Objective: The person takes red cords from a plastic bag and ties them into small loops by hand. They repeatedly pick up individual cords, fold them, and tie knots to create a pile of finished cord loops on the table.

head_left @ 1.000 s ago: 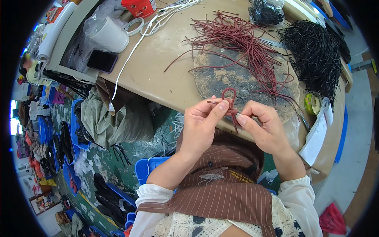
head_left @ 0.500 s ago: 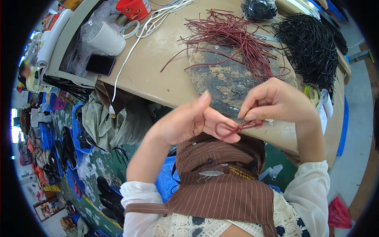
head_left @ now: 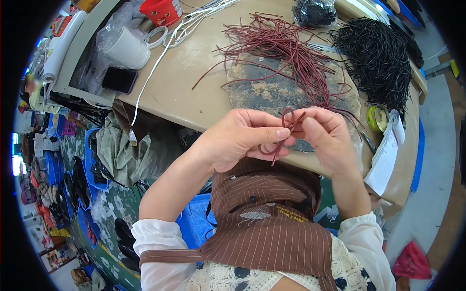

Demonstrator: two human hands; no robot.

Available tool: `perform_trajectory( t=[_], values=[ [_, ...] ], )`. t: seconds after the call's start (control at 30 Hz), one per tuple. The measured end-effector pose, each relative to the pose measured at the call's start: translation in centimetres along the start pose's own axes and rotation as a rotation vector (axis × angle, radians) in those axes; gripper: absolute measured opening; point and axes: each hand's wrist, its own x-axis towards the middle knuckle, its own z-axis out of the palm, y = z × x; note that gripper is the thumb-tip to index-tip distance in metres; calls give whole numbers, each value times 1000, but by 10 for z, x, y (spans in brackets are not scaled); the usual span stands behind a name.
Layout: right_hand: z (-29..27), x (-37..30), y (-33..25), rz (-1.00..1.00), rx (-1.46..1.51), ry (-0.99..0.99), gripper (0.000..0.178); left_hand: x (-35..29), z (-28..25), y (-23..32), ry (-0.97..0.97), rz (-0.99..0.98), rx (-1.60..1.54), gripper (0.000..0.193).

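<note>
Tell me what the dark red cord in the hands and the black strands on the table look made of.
Dark red cord, pinched by left hand and right hand: probably leather or waxed cord; matte, stiff enough to hold its loop. Black strands: likely the same cord in black, matte, though too fine to tell.

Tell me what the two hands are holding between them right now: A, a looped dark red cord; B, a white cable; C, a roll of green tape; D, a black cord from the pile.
A: the left hand and the right hand pinch a dark red cord bent into a loop, raised above the workbench, while the pile of black cords lies untouched.
</note>
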Motion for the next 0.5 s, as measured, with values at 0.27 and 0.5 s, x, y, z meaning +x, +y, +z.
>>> perform_trajectory(
  t=[0.27, 0.5],
  values=[
    [4, -4, 10, 9, 244, 78, 10, 2, 0, -2, 4, 41, -91, 13],
    [0, -10, 4, 72, 227, 34, 14, -1, 3, -2, -27, -14, -96, 12]
  ],
)
